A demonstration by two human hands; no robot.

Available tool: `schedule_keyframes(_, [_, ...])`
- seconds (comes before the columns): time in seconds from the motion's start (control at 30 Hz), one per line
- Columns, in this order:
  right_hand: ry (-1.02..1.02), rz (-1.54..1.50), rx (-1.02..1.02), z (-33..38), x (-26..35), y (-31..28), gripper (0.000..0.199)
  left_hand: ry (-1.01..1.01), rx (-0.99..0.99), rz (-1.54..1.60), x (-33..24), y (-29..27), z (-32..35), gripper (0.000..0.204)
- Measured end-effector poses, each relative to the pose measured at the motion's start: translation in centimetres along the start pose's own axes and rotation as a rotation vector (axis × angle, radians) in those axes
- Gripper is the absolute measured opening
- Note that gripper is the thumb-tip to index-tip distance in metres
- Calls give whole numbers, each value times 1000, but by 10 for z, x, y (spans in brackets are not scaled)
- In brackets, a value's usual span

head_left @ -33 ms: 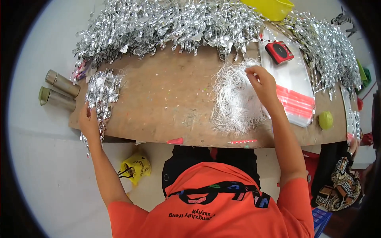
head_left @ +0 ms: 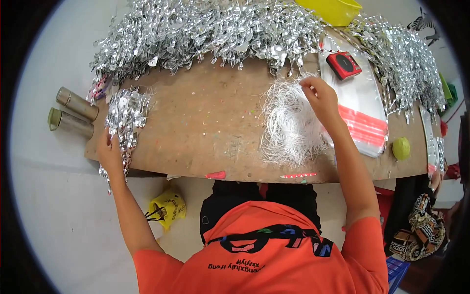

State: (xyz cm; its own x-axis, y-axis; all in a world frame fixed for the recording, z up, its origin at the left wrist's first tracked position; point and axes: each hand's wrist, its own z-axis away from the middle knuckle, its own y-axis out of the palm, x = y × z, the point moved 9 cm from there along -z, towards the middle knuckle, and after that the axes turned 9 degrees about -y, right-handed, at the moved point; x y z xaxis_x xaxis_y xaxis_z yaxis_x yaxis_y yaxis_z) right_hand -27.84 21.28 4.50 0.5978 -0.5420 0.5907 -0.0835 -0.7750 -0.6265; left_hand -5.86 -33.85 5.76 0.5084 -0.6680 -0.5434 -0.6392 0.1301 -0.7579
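My right hand is closed in a pinch at the upper right edge of a loose heap of white string. A few thin strands show at its fingertips. On the table's left side, my left hand has its fingers curled around the lower part of a small bunch of silver foil strands. Some foil ends hang beside that wrist over the table edge. Just what lies between the left fingers is partly hidden.
A thick row of silver foil strands lines the back of the wooden table. To the right are clear plastic bags, a red radio-like device and a yellow-green round object. Two metal flasks stand left. Another person's hand shows far right.
My right hand has shifted very slightly left and up at the string heap. The left hand stays at the foil bunch.
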Motion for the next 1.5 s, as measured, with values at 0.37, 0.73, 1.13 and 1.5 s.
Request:
schedule_keyframes(0.37, [-436,681,-34,-75,17,59,32,345,-120,47,-110,-26,81,31])
schedule_keyframes(0.73, [-825,30,-100,-10,194,5,19,693,340,643,-271,37,165,42])
schedule_keyframes(1.13, [-529,-12,432,79,159,30,15,735,-159,879,-283,-74,145,33])
schedule_keyframes(1.5, [-666,304,434,106,140,67,14,274,479,636,-230,-12,164,34])
